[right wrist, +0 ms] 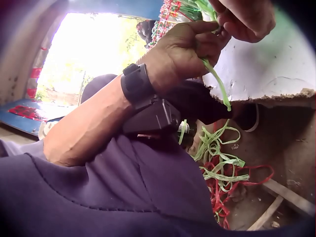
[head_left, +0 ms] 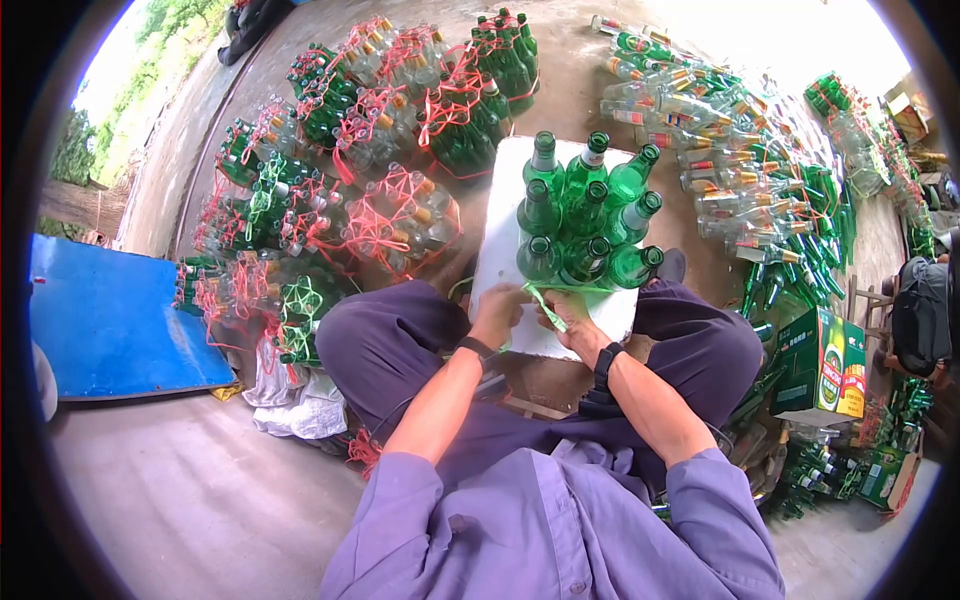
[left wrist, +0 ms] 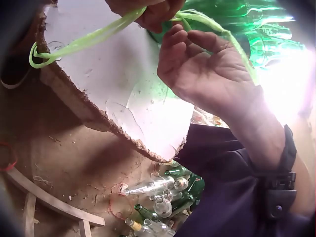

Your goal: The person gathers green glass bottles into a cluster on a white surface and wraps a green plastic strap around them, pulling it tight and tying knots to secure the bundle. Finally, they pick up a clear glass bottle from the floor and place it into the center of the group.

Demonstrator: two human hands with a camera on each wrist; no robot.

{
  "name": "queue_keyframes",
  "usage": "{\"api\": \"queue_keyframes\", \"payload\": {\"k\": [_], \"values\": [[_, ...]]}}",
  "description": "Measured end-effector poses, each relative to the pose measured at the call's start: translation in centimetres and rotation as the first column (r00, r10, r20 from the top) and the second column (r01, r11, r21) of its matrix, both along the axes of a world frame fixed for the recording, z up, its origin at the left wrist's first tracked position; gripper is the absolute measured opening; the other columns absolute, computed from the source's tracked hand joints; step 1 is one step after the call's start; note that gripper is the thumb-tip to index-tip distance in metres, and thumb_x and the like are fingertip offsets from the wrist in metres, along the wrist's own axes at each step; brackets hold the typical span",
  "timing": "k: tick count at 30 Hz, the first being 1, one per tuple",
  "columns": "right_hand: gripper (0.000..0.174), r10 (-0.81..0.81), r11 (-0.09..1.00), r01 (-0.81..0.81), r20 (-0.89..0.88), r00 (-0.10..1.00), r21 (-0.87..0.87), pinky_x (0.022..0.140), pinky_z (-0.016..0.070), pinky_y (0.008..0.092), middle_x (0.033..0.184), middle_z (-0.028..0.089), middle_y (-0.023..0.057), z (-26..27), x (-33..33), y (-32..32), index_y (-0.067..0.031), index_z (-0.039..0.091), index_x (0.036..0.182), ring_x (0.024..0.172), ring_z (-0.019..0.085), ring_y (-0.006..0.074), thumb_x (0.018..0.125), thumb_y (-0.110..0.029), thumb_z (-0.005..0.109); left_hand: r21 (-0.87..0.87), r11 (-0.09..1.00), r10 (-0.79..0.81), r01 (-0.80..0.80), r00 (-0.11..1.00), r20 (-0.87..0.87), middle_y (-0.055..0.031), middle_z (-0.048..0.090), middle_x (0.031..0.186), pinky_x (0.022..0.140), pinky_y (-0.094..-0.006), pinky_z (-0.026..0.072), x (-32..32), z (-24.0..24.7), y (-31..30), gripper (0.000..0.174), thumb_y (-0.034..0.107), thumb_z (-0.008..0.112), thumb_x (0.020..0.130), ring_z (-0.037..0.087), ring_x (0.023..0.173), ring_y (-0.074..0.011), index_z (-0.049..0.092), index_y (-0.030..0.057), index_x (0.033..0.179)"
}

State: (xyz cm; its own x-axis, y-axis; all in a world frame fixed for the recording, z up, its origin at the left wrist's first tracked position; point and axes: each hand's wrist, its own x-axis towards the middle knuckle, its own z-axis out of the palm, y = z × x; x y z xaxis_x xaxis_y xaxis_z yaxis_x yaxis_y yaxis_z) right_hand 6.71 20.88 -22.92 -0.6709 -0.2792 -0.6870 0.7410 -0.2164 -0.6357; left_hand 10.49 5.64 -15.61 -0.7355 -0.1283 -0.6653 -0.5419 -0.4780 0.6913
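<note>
Nine green bottles (head_left: 585,210) stand upright, grouped in rows, on a white board (head_left: 497,215). At their near side, both hands meet at a light green plastic strap (head_left: 547,308). My left hand (head_left: 497,314) (left wrist: 150,11) (right wrist: 182,49) pinches the strap (left wrist: 94,38) (right wrist: 217,81), and a loop of it hangs over the board's rough edge. My right hand (head_left: 570,322) (left wrist: 210,69) (right wrist: 249,17), fingers bent, grips the strap close beside the left fingertips. The fingers partly hide the place where the strap crosses.
Bundles of bottles tied with red strap (head_left: 400,220) stand at the left and back. Many loose bottles (head_left: 735,165) lie at the right, near a green carton (head_left: 822,362). Loose green and red straps (right wrist: 219,170) lie on the floor below the board.
</note>
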Motion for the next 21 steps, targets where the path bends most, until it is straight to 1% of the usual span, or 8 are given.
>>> {"api": "queue_keyframes", "payload": {"k": [4, 6, 8, 11, 15, 17, 19, 21], "values": [[0.012, 0.005, 0.997, -0.013, -0.099, 0.995, -0.08, 0.059, 0.05, 0.0286, 0.081, 0.068, 0.0, 3.1, 0.3, 0.0, -0.0105, 0.07, 0.093, 0.069, 0.062, 0.0113, 0.083, -0.009, 0.065, -0.056, 0.998, 0.022, -0.021, 1.0, 0.002, 0.0045, 0.047, 0.063, 0.043, -0.0241, 0.0233, -0.2, -0.7, 0.3, 0.01, 0.004, 0.067, 0.083, 0.037, 0.045, -0.0057, 0.062, 0.0044, 0.091], [0.007, 0.051, 0.997, -0.048, 0.046, 0.998, -0.06, 0.058, 0.0504, 0.0288, 0.079, 0.067, -0.0013, 5.1, 0.2, 0.1, -0.0127, 0.069, 0.09, 0.068, 0.062, 0.0095, 0.085, -0.01, 0.067, -0.086, 0.996, 0.027, -0.026, 1.0, 0.014, 0.0048, 0.046, 0.063, 0.042, -0.0244, 0.0227, -0.3, -1.1, 0.0, 0.008, 0.005, 0.067, 0.083, 0.036, 0.045, -0.0056, 0.062, 0.0047, 0.09], [0.007, 0.053, 0.998, -0.051, 0.055, 0.997, -0.043, 0.057, 0.0507, 0.0286, 0.08, 0.066, -0.0017, 5.2, 0.2, -0.1, -0.0132, 0.069, 0.092, 0.068, 0.062, 0.0092, 0.086, -0.01, 0.066, 0.007, 0.998, -0.065, 0.065, 0.997, 0.032, 0.0042, 0.047, 0.062, 0.041, -0.0243, 0.0223, -0.2, -1.2, -0.6, 0.005, 0.007, 0.066, 0.084, 0.035, 0.043, -0.0057, 0.062, 0.0055, 0.087], [0.008, 0.051, 0.998, -0.049, 0.064, 0.997, -0.033, 0.056, 0.0511, 0.0279, 0.082, 0.066, -0.0021, 5.1, 0.4, -0.1, -0.0133, 0.067, 0.095, 0.069, 0.062, 0.0095, 0.088, -0.01, 0.066, -0.029, 0.991, -0.13, 0.13, 0.991, -0.026, 0.0035, 0.047, 0.061, 0.04, -0.024, 0.0218, 0.0, -2.6, -0.9, 0.004, 0.007, 0.065, 0.084, 0.034, 0.042, -0.0059, 0.062, 0.0062, 0.086], [0.01, 0.068, 0.993, -0.058, 0.107, 0.992, -0.098, 0.056, 0.0517, 0.0263, 0.085, 0.064, -0.002, 4.6, 0.3, -0.1, -0.0129, 0.064, 0.101, 0.068, 0.061, 0.0105, 0.092, -0.01, 0.065, 0.058, 0.996, -0.078, 0.074, 0.995, 0.055, 0.0035, 0.046, 0.059, 0.04, -0.0242, 0.0212, -0.2, -2.8, -1.0, 0.003, 0.008, 0.065, 0.085, 0.033, 0.041, -0.0061, 0.062, 0.0065, 0.084], [0.008, 0.074, 0.986, -0.055, 0.114, 0.991, -0.158, 0.056, 0.0517, 0.0265, 0.084, 0.064, -0.0018, 3.8, 0.2, 0.0, -0.0127, 0.064, 0.1, 0.068, 0.06, 0.0106, 0.092, -0.011, 0.065, -0.191, 0.949, -0.276, 0.253, 0.955, -0.107, 0.003, 0.045, 0.059, 0.04, -0.0254, 0.0201, -0.1, -5.2, -1.6, 0.003, 0.008, 0.064, 0.083, 0.032, 0.041, -0.0063, 0.061, 0.0064, 0.083], [0.006, 0.079, 0.975, -0.051, 0.121, 0.99, -0.217, 0.056, 0.0517, 0.0266, 0.084, 0.064, -0.0016, 3.8, 0.2, 0.0, -0.0126, 0.064, 0.099, 0.068, 0.06, 0.0107, 0.093, -0.011, 0.065, -0.098, 0.969, -0.235, 0.229, 0.971, -0.053, 0.0021, 0.047, 0.06, 0.04, -0.0258, 0.0201, -0.2, -3.7, -1.5, 0.002, 0.007, 0.063, 0.083, 0.032, 0.041, -0.0068, 0.061, 0.0061, 0.082], [0.012, 0.134, 0.965, -0.112, 0.076, 0.988, -0.239, 0.06, 0.0439, 0.0289, 0.092, 0.064, 0.0015, 3.9, 0.3, 0.2, -0.0134, 0.063, 0.105, 0.075, 0.056, 0.0129, 0.093, -0.012, 0.061, -0.006, 0.98, -0.197, 0.197, 0.98, 0.005, 0.0013, 0.048, 0.061, 0.04, -0.0263, 0.0201, -0.2, -3.3, -1.5, 0.002, 0.006, 0.062, 0.082, 0.032, 0.041, -0.0072, 0.06, 0.0057, 0.082]]}}
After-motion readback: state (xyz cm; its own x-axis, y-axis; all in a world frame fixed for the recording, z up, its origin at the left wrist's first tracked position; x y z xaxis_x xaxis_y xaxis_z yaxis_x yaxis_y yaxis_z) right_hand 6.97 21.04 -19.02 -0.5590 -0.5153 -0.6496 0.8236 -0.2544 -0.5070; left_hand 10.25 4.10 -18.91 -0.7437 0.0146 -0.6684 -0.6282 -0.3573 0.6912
